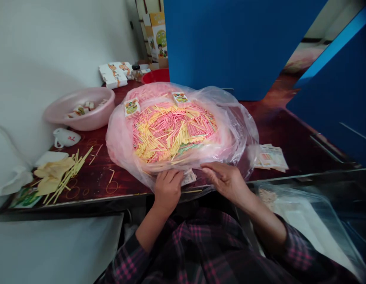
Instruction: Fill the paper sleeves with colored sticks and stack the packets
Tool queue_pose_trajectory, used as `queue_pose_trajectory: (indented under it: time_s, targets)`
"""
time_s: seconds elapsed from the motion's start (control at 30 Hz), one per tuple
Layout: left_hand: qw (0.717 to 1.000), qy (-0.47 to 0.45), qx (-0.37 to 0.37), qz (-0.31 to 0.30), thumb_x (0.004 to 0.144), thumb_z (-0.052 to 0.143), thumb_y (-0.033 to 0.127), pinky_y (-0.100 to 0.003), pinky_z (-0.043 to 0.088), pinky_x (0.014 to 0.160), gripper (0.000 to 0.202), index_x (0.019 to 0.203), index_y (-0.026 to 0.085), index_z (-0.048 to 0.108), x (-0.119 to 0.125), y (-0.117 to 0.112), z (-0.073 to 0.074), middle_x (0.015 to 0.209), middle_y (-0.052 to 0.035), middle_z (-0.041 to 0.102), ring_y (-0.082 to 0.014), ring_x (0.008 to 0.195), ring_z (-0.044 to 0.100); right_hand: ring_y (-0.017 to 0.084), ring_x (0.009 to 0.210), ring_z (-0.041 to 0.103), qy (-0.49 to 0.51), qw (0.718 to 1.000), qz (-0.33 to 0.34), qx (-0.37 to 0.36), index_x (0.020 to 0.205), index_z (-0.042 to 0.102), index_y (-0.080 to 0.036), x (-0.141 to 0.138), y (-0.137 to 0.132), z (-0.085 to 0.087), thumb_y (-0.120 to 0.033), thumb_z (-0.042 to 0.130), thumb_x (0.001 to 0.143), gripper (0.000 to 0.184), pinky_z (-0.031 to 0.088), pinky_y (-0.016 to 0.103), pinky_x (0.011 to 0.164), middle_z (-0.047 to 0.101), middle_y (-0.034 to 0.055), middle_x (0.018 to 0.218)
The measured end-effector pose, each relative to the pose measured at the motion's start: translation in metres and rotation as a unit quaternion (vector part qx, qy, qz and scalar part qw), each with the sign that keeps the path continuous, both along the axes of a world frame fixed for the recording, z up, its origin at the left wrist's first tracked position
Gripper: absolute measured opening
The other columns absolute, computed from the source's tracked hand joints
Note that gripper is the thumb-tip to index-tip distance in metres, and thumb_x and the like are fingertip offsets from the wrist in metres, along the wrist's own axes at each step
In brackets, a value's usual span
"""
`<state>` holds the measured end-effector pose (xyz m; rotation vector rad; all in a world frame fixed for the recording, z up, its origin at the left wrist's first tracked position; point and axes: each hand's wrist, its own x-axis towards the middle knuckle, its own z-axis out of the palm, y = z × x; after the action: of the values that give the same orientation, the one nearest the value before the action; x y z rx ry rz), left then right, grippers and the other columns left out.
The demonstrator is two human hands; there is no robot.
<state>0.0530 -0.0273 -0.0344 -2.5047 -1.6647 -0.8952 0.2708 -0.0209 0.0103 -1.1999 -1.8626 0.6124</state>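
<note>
left hand [167, 189] and right hand [226, 181] are both at the near edge of a clear plastic bag [242, 130] lying on the worktop [277, 126], with the plastic bunched loosely around a big heap of thin pink and yellow sticks [173, 134]. work at this moment is at that near bag edge; the bag sits on the worktop, directly in front of the person. left fingers [171, 177] are curled together over the plastic, cannot tell if they pinch it. right fingers [209, 167] are slightly apart and lie on the plastic, not clamped on anything. two small printed cards [132, 108] sit at the far side of the heap. a paper slip [188, 177] shows just right of the left hand, and a stack of printed slips [271, 157] lies beside the bag on the right. left of the bag: pink plastic basin [91, 92] holding white packets [83, 106], white mug [66, 138] on its side, loose yellow sticks [73, 173]. far end: red bowl [155, 75], glass jar [137, 73], white printed cartons [113, 75]. room: white wall [52, 59] on the left, blue panels [230, 43] ahead, printed cardboard box [158, 35] in the far corner. plaid sleeves [177, 248] on both arms.
</note>
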Motion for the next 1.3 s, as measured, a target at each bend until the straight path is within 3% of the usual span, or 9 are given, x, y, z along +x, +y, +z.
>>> queue_pose_trajectory:
  time_s: [0.2, 0.37, 0.53, 0.67, 0.9, 1.0, 1.1, 1.2, 1.3]
  targets:
    - [0.996, -0.049, 0.076, -0.022, 0.101, 0.05, 0.025, -0.041, 0.047, 0.091, 0.029, 0.101, 0.023, 0.078, 0.009, -0.009, 0.023, 0.103, -0.0096, 0.078, -0.0252, 0.1, 0.068, 0.015, 0.057, 0.056, 0.045, 0.987, 0.055, -0.141, 0.064, 0.069, -0.019, -0.025, 0.005, -0.002, -0.059, 0.06, 0.091, 0.049, 0.043, 0.026, 0.055, 0.062, -0.0002, 0.058]
    - [0.977, -0.211, -0.01, -0.021, 0.093, 0.063, 0.034, -0.049, 0.043, 0.11, 0.034, 0.124, 0.022, 0.068, 0.011, -0.001, 0.035, 0.135, -0.0138, 0.065, -0.0308, 0.128, 0.057, 0.018, 0.073, 0.064, 0.229, 0.948, 0.072, -0.208, 0.083, 0.079, -0.022, -0.029, 0.007, -0.007, -0.054, 0.071, 0.084, 0.033, 0.053, 0.031, 0.072, 0.073, -0.0001, 0.078]
    - [0.875, -0.402, -0.268, -0.027, 0.085, 0.067, 0.033, -0.031, 0.055, 0.072, 0.054, 0.137, 0.02, 0.057, 0.005, 0.006, 0.045, 0.091, -0.0025, 0.068, -0.0173, 0.075, 0.065, 0.015, 0.07, 0.064, 0.271, 0.931, 0.074, -0.233, 0.092, 0.08, -0.023, -0.028, 0.007, -0.004, -0.048, 0.076, 0.08, 0.028, 0.054, 0.028, 0.07, 0.073, -0.001, 0.079]
    - [0.851, -0.427, -0.304, -0.024, 0.081, 0.067, 0.031, -0.027, 0.05, 0.065, 0.04, 0.12, 0.021, 0.067, 0.002, 0.006, 0.053, 0.081, 0.0013, 0.066, -0.0141, 0.067, 0.06, 0.012, 0.061, 0.059, 0.296, 0.915, 0.083, -0.26, 0.104, 0.075, -0.025, -0.031, 0.011, 0.0, -0.045, 0.081, 0.076, 0.034, 0.05, 0.025, 0.059, 0.07, -0.0027, 0.075]
    - [0.866, -0.409, -0.288, -0.016, 0.084, 0.065, 0.038, -0.027, 0.049, 0.065, 0.023, 0.095, 0.021, 0.074, -0.003, 0.007, 0.056, 0.08, -0.0009, 0.071, -0.0164, 0.072, 0.062, 0.012, 0.053, 0.052, 0.184, 0.973, 0.048, -0.134, 0.072, 0.071, -0.021, -0.042, 0.021, 0.002, -0.054, 0.072, 0.083, 0.034, 0.045, 0.024, 0.053, 0.063, -0.0014, 0.059]
    - [0.887, -0.386, -0.248, -0.044, 0.084, 0.066, 0.037, -0.029, 0.049, 0.072, 0.018, 0.081, 0.021, 0.073, -0.01, 0.012, 0.06, 0.079, -0.0019, 0.071, -0.0175, 0.076, 0.063, 0.013, 0.054, 0.055, 0.105, 0.985, 0.104, -0.092, 0.068, 0.07, -0.022, -0.044, 0.032, 0.012, -0.056, 0.064, 0.089, 0.04, 0.044, 0.025, 0.053, 0.063, -0.0009, 0.058]
    - [0.899, -0.392, -0.194, -0.039, 0.085, 0.065, 0.033, -0.029, 0.049, 0.074, 0.017, 0.078, 0.02, 0.073, -0.019, 0.015, 0.06, 0.079, -0.0021, 0.07, -0.0166, 0.076, 0.062, 0.016, 0.064, 0.064, 0.022, 0.985, 0.164, -0.056, 0.078, 0.075, -0.022, -0.042, 0.06, 0.025, -0.053, 0.056, 0.096, 0.041, 0.05, 0.026, 0.06, 0.072, 0.0016, 0.07]
    - [0.899, -0.401, -0.176, -0.017, 0.085, 0.064, 0.031, -0.029, 0.05, 0.074, 0.016, 0.081, 0.02, 0.074, -0.024, 0.015, 0.057, 0.081, -0.0023, 0.071, -0.0164, 0.077, 0.062, 0.021, 0.09, 0.072, -0.072, 0.985, 0.149, 0.058, 0.104, 0.077, -0.021, -0.039, 0.101, 0.035, -0.034, 0.056, 0.098, 0.025, 0.055, 0.033, 0.081, 0.079, 0.007, 0.1]
    - [0.895, -0.406, -0.183, -0.006, 0.085, 0.064, 0.031, -0.028, 0.051, 0.073, 0.015, 0.083, 0.02, 0.074, -0.026, 0.014, 0.055, 0.083, -0.0025, 0.072, -0.0164, 0.077, 0.063, 0.025, 0.118, 0.065, -0.24, 0.942, 0.178, 0.152, 0.128, 0.069, -0.021, -0.039, 0.14, 0.039, -0.006, 0.051, 0.092, 0.043, 0.048, 0.044, 0.104, 0.073, 0.0098, 0.127]
